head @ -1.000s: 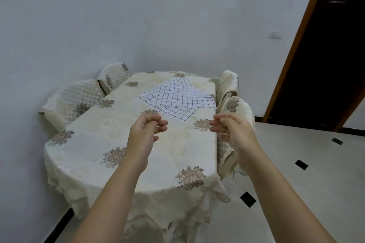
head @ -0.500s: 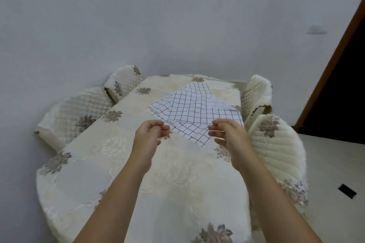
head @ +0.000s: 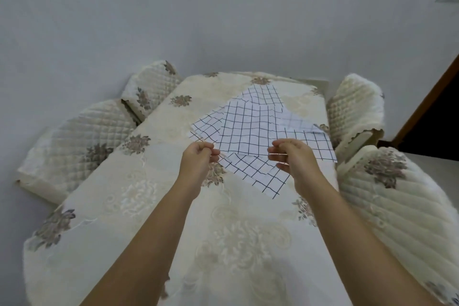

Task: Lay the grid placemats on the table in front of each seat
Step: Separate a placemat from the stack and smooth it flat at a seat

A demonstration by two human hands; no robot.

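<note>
**Mats heaped, hands poised at the pile's near edge**

The mats (head: 250, 129) are heaped in a loose, overlapping pile on the far right part of the table (head: 154, 201), with corners fanned at odd angles. None is laid before a seat, so the job is judged barely begun. The left hand (head: 197, 160) is held at the pile's left corner and the right hand (head: 294, 159) over its near edge. On each, the fingers (head: 211, 154) are curled with the tips drawn toward the thumb, a pose suited to nipping one thin sheet off the stack. Whether an edge is already caught cannot be told. Both hands are probably used so that a limp mat is kept flat. Quilted chairs (head: 74, 141) are tucked in along both sides, marking where mats are wanted.
</note>
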